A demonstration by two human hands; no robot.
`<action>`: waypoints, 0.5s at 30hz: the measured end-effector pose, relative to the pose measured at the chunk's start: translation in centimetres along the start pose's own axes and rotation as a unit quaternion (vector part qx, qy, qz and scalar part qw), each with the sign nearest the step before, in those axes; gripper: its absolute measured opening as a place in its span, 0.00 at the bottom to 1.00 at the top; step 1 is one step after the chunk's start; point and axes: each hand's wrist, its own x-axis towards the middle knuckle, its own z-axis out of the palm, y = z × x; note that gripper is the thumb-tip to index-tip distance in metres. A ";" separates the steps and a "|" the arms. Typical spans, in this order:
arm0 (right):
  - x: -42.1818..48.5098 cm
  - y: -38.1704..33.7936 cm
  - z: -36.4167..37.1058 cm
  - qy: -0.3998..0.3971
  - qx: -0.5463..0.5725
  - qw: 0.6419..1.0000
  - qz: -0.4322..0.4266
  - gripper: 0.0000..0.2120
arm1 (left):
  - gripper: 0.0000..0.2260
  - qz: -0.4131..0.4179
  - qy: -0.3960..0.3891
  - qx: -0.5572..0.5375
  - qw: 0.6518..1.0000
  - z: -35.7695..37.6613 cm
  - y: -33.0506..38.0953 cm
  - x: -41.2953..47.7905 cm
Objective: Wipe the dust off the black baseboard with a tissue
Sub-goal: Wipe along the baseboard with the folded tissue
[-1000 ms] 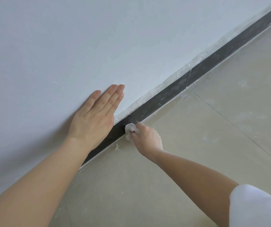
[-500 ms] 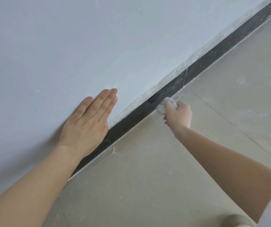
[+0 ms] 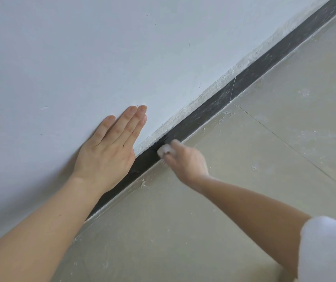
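The baseboard point(image 3: 209, 110) runs diagonally from lower left to upper right between wall point(image 3: 102, 47) and floor point(image 3: 244, 180). The right hand point(image 3: 185, 159) pinches a wadded tissue point(image 3: 164, 149) against it; the left hand point(image 3: 108, 155) lies flat, fingers extended, on the wall.

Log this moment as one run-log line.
step: wiping | right hand: shut on tissue, pressed to baseboard | left hand: flat on wall | dust: visible farther along baseboard
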 end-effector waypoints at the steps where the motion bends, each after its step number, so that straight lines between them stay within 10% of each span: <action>1: 0.5 0.9 -1.0 0.036 0.012 0.999 0.019 0.10 | 0.29 -0.001 0.002 0.001 1.000 0.1 0.0 0.0; 6: 2.4 3.5 -4.7 0.240 0.137 0.948 0.156 0.15 | 0.29 -0.001 0.005 0.004 1.000 0.2 0.0 0.0; 15: -2.5 -2.9 0.1 0.016 0.031 0.995 -0.097 0.18 | 0.29 0.006 -0.005 0.019 1.000 0.0 0.0 0.0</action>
